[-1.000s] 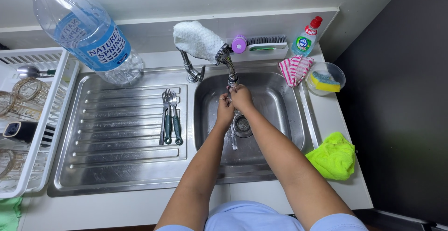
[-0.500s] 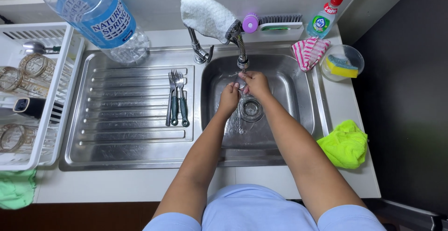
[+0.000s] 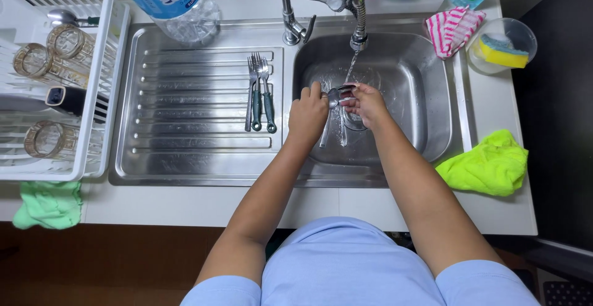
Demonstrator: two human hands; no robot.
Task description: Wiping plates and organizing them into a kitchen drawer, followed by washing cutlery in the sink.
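Observation:
Over the steel sink basin point(image 3: 426, 89), both hands meet under a thin stream of water from the tap point(image 3: 358, 15). My left hand point(image 3: 309, 113) grips a metal spoon point(image 3: 334, 99) near its bowl. My right hand point(image 3: 365, 103) closes on the same spoon from the other side, rubbing its bowl in the water. Other cutlery stands in the basin below the hands. Three forks with dark green handles point(image 3: 259, 93) lie side by side on the ribbed draining board point(image 3: 191, 114), just left of my left hand.
A white dish rack point(image 3: 58, 77) with gold-rimmed glasses sits at far left, a big plastic water bottle point(image 3: 179, 0) behind the drainer. Right of the sink: a striped pink cloth point(image 3: 453, 29), a bowl with a sponge point(image 3: 501, 46), a lime cloth point(image 3: 488, 165). A green cloth point(image 3: 46, 204) lies at the counter's front left.
The view has dropped and closed in on the sink. Both hands have come slightly toward me below the tap, still working the spoon in the water.

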